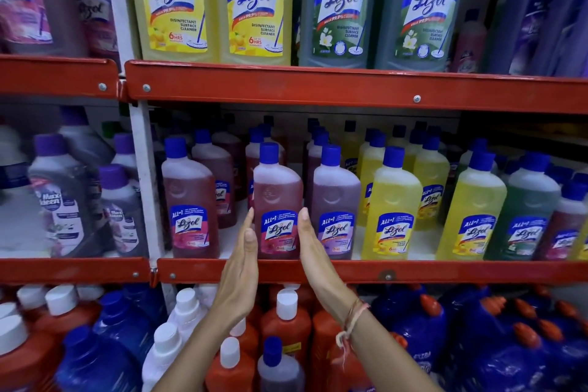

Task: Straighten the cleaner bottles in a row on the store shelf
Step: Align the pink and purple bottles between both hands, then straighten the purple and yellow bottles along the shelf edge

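Observation:
A row of Lizol cleaner bottles with blue caps stands at the front of the middle shelf [445,271]. The pink bottle [276,191] at the centre stands upright, label facing me. My left hand [241,264] is flat with straight fingers against its left side. My right hand [315,258], with a thread band at the wrist, is flat against its right side. Neither hand wraps around it. To the left stands another pink bottle [187,197] with a gap between. To the right a lavender bottle [335,197] stands close, then a yellow bottle [396,200].
More yellow, green and pink bottles fill the shelf to the right and behind. Large Lizol bottles [254,3] stand on the shelf above. Orange, white and blue bottles [286,325] crowd the shelf below my forearms. A white upright post [143,175] divides off purple-capped bottles on the left.

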